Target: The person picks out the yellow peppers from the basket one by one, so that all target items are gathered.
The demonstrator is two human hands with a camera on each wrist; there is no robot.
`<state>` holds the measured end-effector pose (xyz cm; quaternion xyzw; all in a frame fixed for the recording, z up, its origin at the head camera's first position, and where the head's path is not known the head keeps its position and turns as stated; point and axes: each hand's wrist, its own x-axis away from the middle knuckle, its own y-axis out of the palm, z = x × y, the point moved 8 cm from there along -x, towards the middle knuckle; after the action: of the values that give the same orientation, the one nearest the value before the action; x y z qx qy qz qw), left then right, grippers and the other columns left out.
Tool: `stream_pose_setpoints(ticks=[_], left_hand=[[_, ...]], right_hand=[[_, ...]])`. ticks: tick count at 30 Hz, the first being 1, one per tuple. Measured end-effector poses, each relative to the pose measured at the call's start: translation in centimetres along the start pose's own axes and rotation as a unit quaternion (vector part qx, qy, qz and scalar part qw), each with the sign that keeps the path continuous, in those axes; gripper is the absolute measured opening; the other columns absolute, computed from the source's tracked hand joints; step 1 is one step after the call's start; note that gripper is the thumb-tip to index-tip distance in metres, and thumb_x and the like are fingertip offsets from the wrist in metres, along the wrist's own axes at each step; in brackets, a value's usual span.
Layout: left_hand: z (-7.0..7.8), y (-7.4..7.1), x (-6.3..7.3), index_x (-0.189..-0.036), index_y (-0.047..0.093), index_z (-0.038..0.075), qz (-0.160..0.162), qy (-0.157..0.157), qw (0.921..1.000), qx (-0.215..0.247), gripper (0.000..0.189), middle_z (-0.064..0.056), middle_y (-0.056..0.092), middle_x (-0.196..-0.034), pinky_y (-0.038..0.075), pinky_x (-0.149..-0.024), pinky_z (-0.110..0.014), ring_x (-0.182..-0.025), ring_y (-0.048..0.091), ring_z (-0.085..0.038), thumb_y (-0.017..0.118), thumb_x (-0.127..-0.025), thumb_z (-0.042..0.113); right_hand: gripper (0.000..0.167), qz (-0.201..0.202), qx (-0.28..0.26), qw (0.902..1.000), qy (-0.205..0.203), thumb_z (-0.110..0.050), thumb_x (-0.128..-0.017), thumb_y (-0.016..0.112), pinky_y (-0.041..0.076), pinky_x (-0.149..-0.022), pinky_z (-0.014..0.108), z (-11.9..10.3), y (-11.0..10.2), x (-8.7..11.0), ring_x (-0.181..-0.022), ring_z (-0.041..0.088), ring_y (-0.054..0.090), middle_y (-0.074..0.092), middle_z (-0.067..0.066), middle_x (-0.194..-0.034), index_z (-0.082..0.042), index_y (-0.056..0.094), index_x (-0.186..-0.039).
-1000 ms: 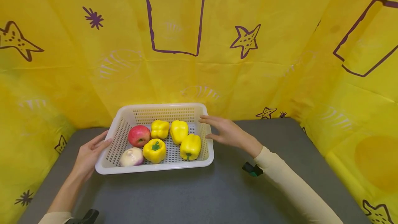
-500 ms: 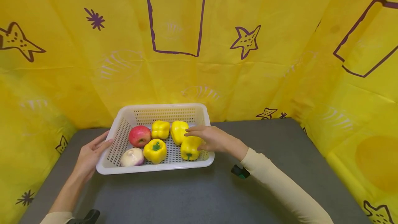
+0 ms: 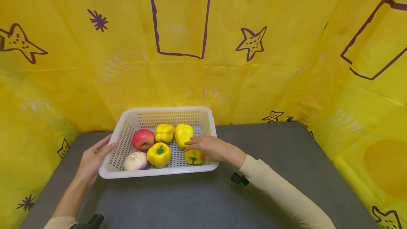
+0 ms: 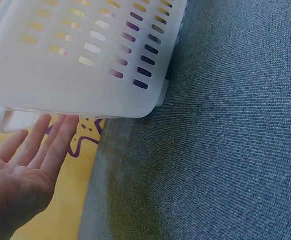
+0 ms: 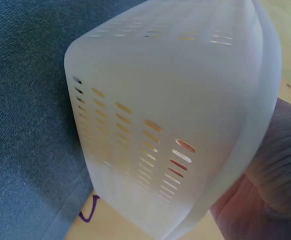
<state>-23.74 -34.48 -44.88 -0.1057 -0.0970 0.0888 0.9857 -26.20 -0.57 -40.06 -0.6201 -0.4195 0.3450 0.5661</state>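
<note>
A white perforated plastic basket [image 3: 159, 173] stands on the grey table, holding several pieces of produce. My left hand [image 3: 92, 160] touches its left rim, the thumb at the edge; in the left wrist view the fingers [image 4: 55, 145] reach straight below the rim. Inside the basket, my right hand [image 3: 214, 147] is over the front-right yellow bell pepper [image 3: 193, 157], covering its upper part. The right hand's visible fingers look fairly straight, while its thumb is mostly hidden. Basket wall blocks the fingertips in the right wrist view.
Also in the basket are a red apple [image 3: 143, 139], a white and purple turnip [image 3: 135, 161] and yellow bell peppers [image 3: 159, 154]. A yellow patterned cloth [image 3: 178, 80] hangs close behind the basket. Dark grey table [image 3: 165, 200] extends in front and to the right.
My right hand has moved left and inward from the basket's right rim, coming down over the front-right pepper. The left hand has stayed at the left rim, and the basket has barely shifted.
</note>
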Motion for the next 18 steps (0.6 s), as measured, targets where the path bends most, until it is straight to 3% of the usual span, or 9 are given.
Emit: stream_pose_setpoints(ticks=[10, 18], left_hand=[[-0.28, -0.12, 0.04, -0.154, 0.030, 0.013, 0.007, -0.008, 0.9999, 0.008, 0.078, 0.030, 0.061, -0.096, 0.058, -0.067, -0.030, -0.081, 0.068, -0.002, 0.066, -0.092, 0.044], [-0.26, -0.23, 0.13, -0.155, 0.031, 0.014, 0.008, -0.004, 1.0000, 0.001, 0.078, 0.030, 0.060, -0.097, 0.058, -0.068, -0.032, -0.082, 0.068, -0.003, 0.064, -0.092, 0.047]], right_hand=[[0.061, -0.033, -0.012, 0.9991, 0.022, 0.006, -0.080, 0.074, 0.041, -0.107, 0.035, 0.06, 0.91, -0.24, -0.138, 0.019, 0.041, 0.048, 0.000, -0.147, -0.024, 0.064, -0.132], [0.066, -0.038, -0.001, 0.9989, 0.030, 0.014, -0.080, 0.067, 0.041, -0.106, 0.034, -0.03, 0.82, -0.40, -0.137, 0.017, 0.042, 0.049, -0.001, -0.146, -0.026, 0.064, -0.132]])
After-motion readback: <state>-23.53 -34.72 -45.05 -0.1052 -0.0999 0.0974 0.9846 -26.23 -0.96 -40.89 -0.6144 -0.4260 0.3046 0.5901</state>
